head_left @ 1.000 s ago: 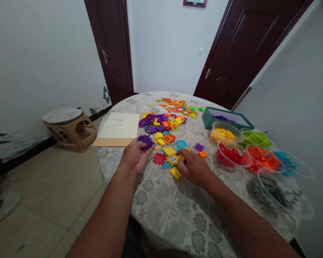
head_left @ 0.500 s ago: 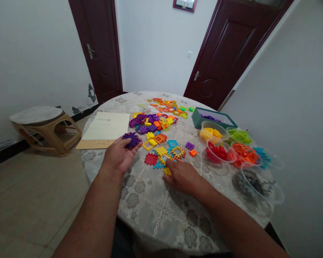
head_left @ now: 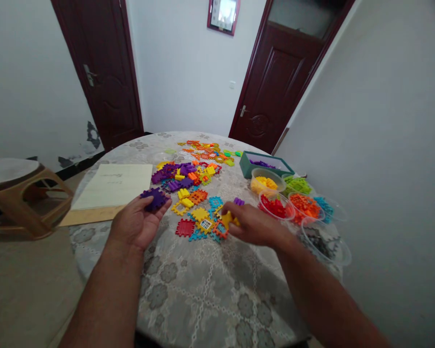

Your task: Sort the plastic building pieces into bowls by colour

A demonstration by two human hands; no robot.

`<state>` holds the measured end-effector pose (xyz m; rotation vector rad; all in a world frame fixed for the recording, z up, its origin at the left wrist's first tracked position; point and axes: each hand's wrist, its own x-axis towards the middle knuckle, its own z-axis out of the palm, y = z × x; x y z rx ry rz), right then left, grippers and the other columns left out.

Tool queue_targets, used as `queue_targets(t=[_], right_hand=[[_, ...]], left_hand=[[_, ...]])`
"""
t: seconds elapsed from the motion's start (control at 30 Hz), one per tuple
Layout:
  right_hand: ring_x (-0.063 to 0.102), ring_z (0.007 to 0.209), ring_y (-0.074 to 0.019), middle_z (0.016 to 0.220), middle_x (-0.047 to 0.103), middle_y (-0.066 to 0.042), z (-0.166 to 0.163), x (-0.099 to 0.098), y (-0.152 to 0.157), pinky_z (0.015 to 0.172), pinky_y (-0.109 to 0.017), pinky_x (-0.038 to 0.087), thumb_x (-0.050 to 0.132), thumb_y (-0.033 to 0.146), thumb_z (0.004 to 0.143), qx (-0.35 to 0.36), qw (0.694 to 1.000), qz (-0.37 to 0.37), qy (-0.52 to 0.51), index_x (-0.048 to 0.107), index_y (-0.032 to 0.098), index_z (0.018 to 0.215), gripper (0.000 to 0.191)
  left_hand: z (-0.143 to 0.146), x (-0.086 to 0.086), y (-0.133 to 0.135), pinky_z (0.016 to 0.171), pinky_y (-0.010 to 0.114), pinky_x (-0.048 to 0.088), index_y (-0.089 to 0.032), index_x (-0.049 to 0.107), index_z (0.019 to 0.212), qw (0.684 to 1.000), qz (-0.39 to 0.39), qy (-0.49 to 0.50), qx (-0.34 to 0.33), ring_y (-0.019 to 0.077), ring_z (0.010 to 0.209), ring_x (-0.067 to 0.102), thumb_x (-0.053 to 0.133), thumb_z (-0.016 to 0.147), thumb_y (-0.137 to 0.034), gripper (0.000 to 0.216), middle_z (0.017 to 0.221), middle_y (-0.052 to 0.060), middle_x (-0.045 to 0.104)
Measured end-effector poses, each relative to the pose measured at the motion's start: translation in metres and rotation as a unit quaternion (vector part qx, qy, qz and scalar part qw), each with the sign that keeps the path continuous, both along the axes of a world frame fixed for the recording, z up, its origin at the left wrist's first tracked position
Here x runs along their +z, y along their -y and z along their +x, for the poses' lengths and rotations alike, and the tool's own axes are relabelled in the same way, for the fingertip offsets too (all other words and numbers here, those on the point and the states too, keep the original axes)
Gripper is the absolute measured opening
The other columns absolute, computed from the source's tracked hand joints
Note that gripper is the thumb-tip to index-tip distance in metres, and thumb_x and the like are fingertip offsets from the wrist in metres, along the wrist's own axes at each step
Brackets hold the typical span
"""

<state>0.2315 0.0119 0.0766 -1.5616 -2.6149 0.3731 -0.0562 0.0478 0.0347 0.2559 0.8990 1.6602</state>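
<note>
Cloth-covered desk (head_left: 192, 299), seemingly mid-job: tubs (head_left: 344, 253) hold single colours, mixed pieces (head_left: 200, 214) lie loose; left hand (head_left: 136, 224), fingers clamped on a purple tile (head_left: 155, 199) beside them; right hand (head_left: 257, 224), likewise on a yellow block (head_left: 226, 219) above.

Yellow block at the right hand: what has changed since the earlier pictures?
The right hand has taken hold of the yellow block, which lay on the near side of the window piece, and carried it to that piece's right. The left hand still holds the purple piece; the red square stays in place.
</note>
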Motion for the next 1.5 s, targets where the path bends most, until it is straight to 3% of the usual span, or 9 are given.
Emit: queue_targets(t=[0.23, 0.33, 0.5, 0.7, 0.8, 0.97, 1.1, 1.27, 1.5], right_hand=[[0.069, 0.102, -0.0269, 0.118, 0.075, -0.017, 0.087, 0.042, -0.099, 0.082, -0.033, 0.047, 0.052, 0.018, 0.098, -0.215, 0.952, 0.155, 0.151, 0.059, 0.019, 0.137, 0.040], [0.069, 0.113, -0.0307, 0.127, 0.072, -0.019, 0.111, 0.036, -0.133, 0.087, -0.036, 0.050, 0.054, 0.019, 0.099, -0.280, 0.927, 0.129, 0.216, 0.060, 0.019, 0.139, 0.040], [0.068, 0.118, -0.0292, 0.132, 0.070, -0.022, 0.126, 0.014, -0.153, 0.095, -0.036, 0.051, 0.055, 0.012, 0.097, -0.287, 0.924, 0.105, 0.230, 0.062, 0.016, 0.141, 0.045], [0.068, 0.119, -0.0292, 0.134, 0.069, -0.021, 0.118, 0.017, -0.146, 0.096, -0.035, 0.051, 0.052, 0.012, 0.098, -0.294, 0.921, 0.138, 0.216, 0.063, 0.014, 0.142, 0.045], [0.067, 0.121, -0.0271, 0.134, 0.071, -0.019, 0.091, 0.013, -0.123, 0.101, -0.035, 0.049, 0.047, 0.014, 0.101, -0.250, 0.942, 0.178, 0.137, 0.067, 0.015, 0.138, 0.042], [0.066, 0.122, -0.0250, 0.135, 0.070, -0.015, 0.027, -0.027, -0.063, 0.108, -0.037, 0.047, 0.054, 0.029, 0.103, -0.109, 0.987, 0.115, 0.000, 0.066, 0.017, 0.139, 0.040], [0.062, 0.126, -0.0258, 0.139, 0.065, -0.016, -0.003, -0.062, -0.037, 0.108, -0.038, 0.046, 0.056, 0.038, 0.104, -0.100, 0.994, 0.048, -0.018, 0.059, 0.017, 0.145, 0.046], [0.060, 0.127, -0.0257, 0.137, 0.063, -0.016, -0.002, -0.083, -0.038, 0.110, -0.039, 0.045, 0.060, 0.035, 0.101, -0.104, 0.991, 0.061, -0.064, 0.057, 0.017, 0.146, 0.048], [0.059, 0.125, -0.0246, 0.135, 0.064, -0.014, 0.004, -0.090, -0.039, 0.110, -0.039, 0.046, 0.067, 0.030, 0.094, -0.120, 0.976, 0.079, -0.161, 0.057, 0.016, 0.143, 0.052]], left_hand=[[0.009, 0.002, -0.005, 0.082, 0.040, 0.067, -0.015, 0.067, 0.089, 1.000, 0.010, 0.015, -0.001, 0.0217, 0.090, 0.076, 0.055, 0.077, 0.002, 0.024, 0.096, 0.009, 0.077], [0.011, 0.001, -0.006, 0.082, 0.041, 0.067, -0.015, 0.066, 0.088, 1.000, 0.015, 0.016, -0.003, 0.0209, 0.088, 0.075, 0.057, 0.078, 0.000, 0.021, 0.092, 0.007, 0.076], [0.013, 0.002, -0.004, 0.076, 0.037, 0.067, -0.015, 0.066, 0.090, 1.000, 0.010, 0.017, -0.011, 0.0201, 0.085, 0.075, 0.056, 0.079, -0.001, 0.020, 0.090, 0.007, 0.075], [0.011, 0.005, -0.003, 0.079, 0.039, 0.068, -0.015, 0.065, 0.085, 1.000, 0.011, 0.022, -0.003, 0.0196, 0.083, 0.075, 0.058, 0.079, -0.002, 0.017, 0.087, 0.005, 0.075], [0.010, 0.005, -0.002, 0.079, 0.039, 0.067, -0.015, 0.065, 0.084, 1.000, 0.011, 0.024, -0.002, 0.0198, 0.084, 0.074, 0.058, 0.078, -0.001, 0.017, 0.088, 0.006, 0.075], [0.010, 0.004, 0.000, 0.080, 0.038, 0.066, -0.015, 0.067, 0.085, 1.000, 0.017, 0.026, -0.002, 0.0194, 0.084, 0.073, 0.060, 0.076, -0.002, 0.017, 0.086, 0.006, 0.075], [0.007, 0.001, 0.002, 0.080, 0.037, 0.066, -0.015, 0.066, 0.086, 1.000, 0.022, 0.017, -0.011, 0.0198, 0.086, 0.073, 0.060, 0.076, -0.003, 0.017, 0.087, 0.007, 0.074], [0.006, 0.001, 0.003, 0.076, 0.036, 0.067, -0.015, 0.065, 0.088, 1.000, 0.018, 0.007, -0.006, 0.0190, 0.083, 0.073, 0.059, 0.077, -0.004, 0.017, 0.087, 0.007, 0.074], [0.010, 0.002, 0.006, 0.076, 0.036, 0.067, -0.014, 0.066, 0.087, 1.000, 0.010, 0.001, -0.023, 0.0199, 0.085, 0.074, 0.059, 0.078, -0.003, 0.016, 0.088, 0.008, 0.075]])
